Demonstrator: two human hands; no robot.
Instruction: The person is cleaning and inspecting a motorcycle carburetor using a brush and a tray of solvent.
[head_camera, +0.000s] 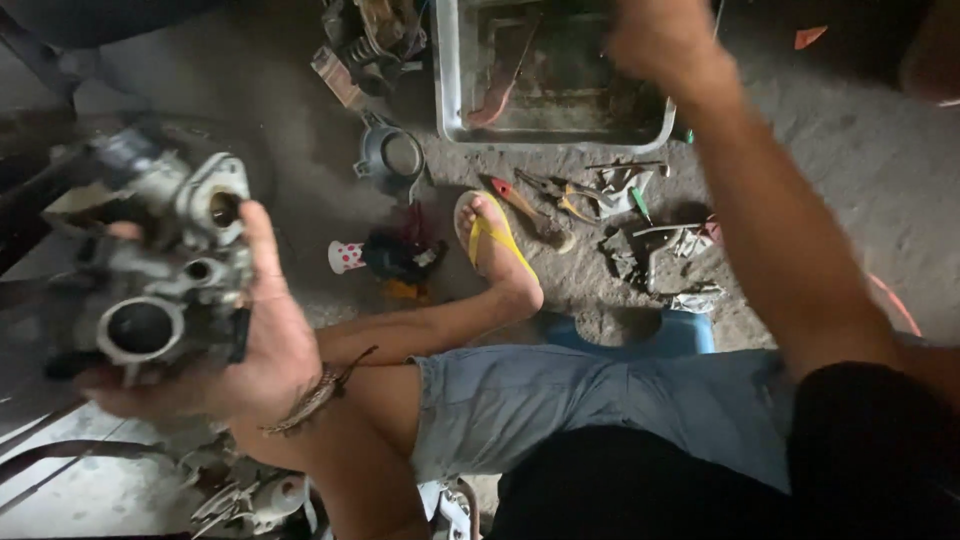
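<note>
Left hand (250, 350) cupped under a grey metal carburetor (170, 270), fingers wrapped round its body, held up at the left above the floor. Right hand (655, 40) stretched out over a shallow metal tray (450, 95) on the ground; grip there not clear. In the tray: dark oily liquid and a long thin tool. Carburetor grimy, dull silver, two round bores facing up, blurred. Below the tray, pliers (555, 190) beside a yellow sandal (490, 240).
</note>
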